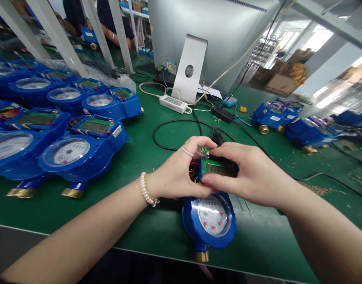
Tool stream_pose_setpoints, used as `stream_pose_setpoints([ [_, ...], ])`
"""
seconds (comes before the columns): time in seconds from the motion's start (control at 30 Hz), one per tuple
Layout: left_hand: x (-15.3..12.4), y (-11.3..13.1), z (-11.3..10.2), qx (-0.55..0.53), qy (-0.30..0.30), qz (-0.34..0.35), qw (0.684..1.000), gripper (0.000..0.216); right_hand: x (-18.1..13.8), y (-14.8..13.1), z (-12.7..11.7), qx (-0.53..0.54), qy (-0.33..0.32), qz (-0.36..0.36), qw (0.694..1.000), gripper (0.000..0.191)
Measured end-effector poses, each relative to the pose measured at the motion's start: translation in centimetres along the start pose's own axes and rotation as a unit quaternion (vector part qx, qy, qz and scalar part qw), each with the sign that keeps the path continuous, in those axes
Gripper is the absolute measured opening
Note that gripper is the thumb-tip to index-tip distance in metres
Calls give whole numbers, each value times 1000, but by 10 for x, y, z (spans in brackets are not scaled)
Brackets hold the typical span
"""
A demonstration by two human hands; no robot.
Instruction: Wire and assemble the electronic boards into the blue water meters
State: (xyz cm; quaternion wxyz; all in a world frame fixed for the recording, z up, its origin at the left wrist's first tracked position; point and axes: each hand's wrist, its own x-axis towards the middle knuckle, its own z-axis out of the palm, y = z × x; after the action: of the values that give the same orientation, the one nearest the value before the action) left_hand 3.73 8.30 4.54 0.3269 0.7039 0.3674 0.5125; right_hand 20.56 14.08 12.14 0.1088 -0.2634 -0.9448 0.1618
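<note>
A blue water meter [210,221] with a round white dial and a brass threaded end lies near the table's front edge. Its upper housing is uncovered, showing a small LCD circuit board [218,167] and red wires. My right hand [246,171] grips that board, thumb along its near edge and fingers over the far edge. On the board's left side, my left hand [181,169] curves around the housing, thumb close to the dial and forefinger at the far edge. My fingers partly hide the screen and the far side of the housing.
Several blue water meters [80,146] stand in rows at left, more meters [275,114] at right. A silver monitor [189,67] stands behind, with a white adapter [173,103] and a looped black cable [154,136] on the green table [139,232]. Across the table, a person's arm [111,35] shows.
</note>
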Motion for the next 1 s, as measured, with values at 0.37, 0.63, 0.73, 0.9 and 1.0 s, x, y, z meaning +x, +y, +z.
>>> stream_pose_setpoints([
  [0.37,-8,7,1,113,90,13,989,74,-10,6,-2,-11,61,48,997,44],
  [0.63,-30,28,13,298,198,54,932,4,-11,4,0,-4,77,74,994,42],
  [0.73,-30,29,23,300,178,5,937,7,-11,2,0,-10,80,76,994,40],
  [0.9,-26,27,30,245,168,-52,953,8,-11,0,2,-21,88,81,993,41],
  [1.0,-24,26,28,240,169,-55,954,8,-11,1,4,-23,93,79,992,41],
])
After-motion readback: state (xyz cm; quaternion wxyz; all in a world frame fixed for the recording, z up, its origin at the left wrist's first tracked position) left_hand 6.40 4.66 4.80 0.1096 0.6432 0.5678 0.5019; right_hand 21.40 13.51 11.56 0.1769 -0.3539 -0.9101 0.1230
